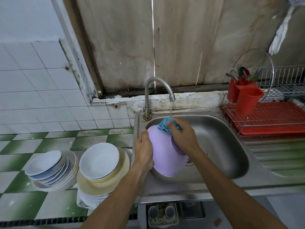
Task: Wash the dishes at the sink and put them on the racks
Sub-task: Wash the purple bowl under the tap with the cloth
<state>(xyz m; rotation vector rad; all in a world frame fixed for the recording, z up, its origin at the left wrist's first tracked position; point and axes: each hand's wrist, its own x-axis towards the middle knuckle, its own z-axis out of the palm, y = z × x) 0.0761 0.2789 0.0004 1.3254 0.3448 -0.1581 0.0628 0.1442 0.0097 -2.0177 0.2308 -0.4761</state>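
Observation:
A lilac plastic bowl (163, 151) is held tilted over the left part of the steel sink (219, 146), its outside facing me. My left hand (144, 151) grips its left rim. My right hand (183, 136) holds a blue cloth (165, 126) against the bowl's upper edge. Water runs from the curved tap (158, 91) down onto the cloth. The bowl's inside is hidden.
Two stacks of white and cream plates and bowls (54, 169) (102, 164) stand on the green-and-white tiled counter to the left. A wire dish rack (270, 116) with a red tray and a red cutlery holder (244, 96) stands to the right of the sink.

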